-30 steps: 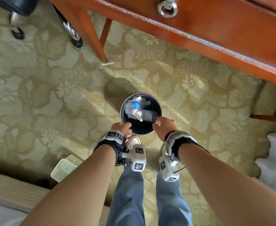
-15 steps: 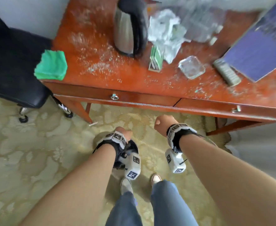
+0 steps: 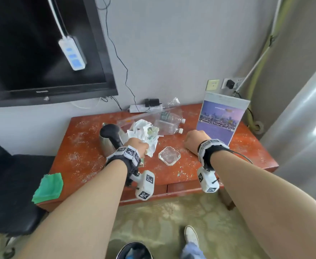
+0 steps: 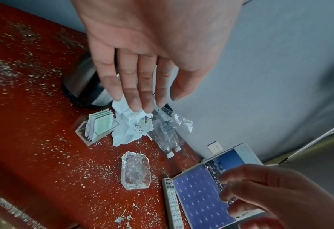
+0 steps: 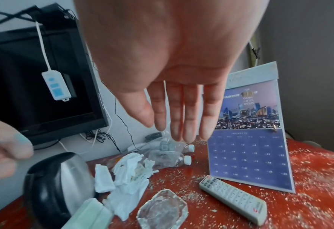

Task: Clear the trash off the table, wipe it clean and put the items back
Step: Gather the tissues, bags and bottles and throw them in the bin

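The red-brown table [image 3: 89,157] is strewn with crumbs. Crumpled white paper [image 3: 144,134] [image 4: 128,128] lies beside a steel kettle [image 3: 109,140], with empty plastic bottles [image 3: 169,122] [image 5: 168,156] and clear wrapping behind it. My left hand [image 3: 137,145] [image 4: 142,99] hovers flat over the paper with straight fingers; whether the tips touch it I cannot tell. My right hand [image 3: 194,140] [image 5: 174,124] is open in the air in front of the bottles and holds nothing. A folded green cloth [image 3: 47,186] sits on the table's front left corner.
A glass ashtray [image 3: 169,155], a grey remote [image 5: 232,196], a standing calendar [image 3: 220,120] and a holder of tea sachets [image 4: 97,127] stand on the table. The black bin [image 3: 134,251] is on the carpet by my feet. A black chair [image 3: 9,184] is left.
My view has risen from the bin on the floor to the tabletop. Both hands have lifted from the bin's rim to above the table, the left over the paper.
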{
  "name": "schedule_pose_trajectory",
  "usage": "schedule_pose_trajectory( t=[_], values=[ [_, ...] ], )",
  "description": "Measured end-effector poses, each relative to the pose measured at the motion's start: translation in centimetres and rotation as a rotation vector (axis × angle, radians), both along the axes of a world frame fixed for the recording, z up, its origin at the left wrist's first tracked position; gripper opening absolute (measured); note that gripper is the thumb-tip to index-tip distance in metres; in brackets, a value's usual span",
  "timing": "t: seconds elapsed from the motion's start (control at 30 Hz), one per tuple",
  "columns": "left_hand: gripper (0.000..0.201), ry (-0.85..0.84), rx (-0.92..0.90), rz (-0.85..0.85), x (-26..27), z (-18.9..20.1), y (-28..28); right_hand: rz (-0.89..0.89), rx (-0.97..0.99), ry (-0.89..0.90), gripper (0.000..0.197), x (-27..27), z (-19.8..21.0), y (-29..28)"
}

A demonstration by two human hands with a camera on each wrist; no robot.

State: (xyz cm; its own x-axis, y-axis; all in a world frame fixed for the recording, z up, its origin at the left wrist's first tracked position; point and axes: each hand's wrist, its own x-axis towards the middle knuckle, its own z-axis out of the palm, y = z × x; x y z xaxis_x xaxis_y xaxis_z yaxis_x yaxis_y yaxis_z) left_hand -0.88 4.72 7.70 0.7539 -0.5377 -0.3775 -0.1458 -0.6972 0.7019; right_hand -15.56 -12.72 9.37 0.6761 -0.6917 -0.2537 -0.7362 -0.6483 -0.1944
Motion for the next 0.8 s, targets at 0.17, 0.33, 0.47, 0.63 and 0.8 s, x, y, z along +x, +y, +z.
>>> schedule_pose_trajectory(
  t=[0.17, 0.33, 0.47, 0.63, 0.8],
  values=[
    [0.017, -0.044, 0.142, -0.029, 2.0, -3.4, -7.1, 0.071, 0.024, 0.070, 0.013, 2.7, -3.5, -7.7],
    [0.018, -0.087, 0.301, 0.015, 3.2, -6.4, -12.5, 0.167, 0.074, 0.119, 0.018, 6.6, -6.3, -14.9],
    [0.013, -0.112, 0.394, -0.001, 3.9, -8.9, -15.0, 0.289, 0.052, 0.086, 0.042, 10.5, -8.9, -17.7],
    [0.024, -0.153, 0.491, -0.029, 5.8, -11.1, -16.1, 0.422, 0.031, 0.090, 0.053, 14.2, -12.6, -18.5],
    [0.042, -0.176, 0.499, -0.016, 9.0, -14.0, -18.2, 0.571, -0.082, 0.149, 0.085, 17.2, -16.0, -18.8]
  ],
)
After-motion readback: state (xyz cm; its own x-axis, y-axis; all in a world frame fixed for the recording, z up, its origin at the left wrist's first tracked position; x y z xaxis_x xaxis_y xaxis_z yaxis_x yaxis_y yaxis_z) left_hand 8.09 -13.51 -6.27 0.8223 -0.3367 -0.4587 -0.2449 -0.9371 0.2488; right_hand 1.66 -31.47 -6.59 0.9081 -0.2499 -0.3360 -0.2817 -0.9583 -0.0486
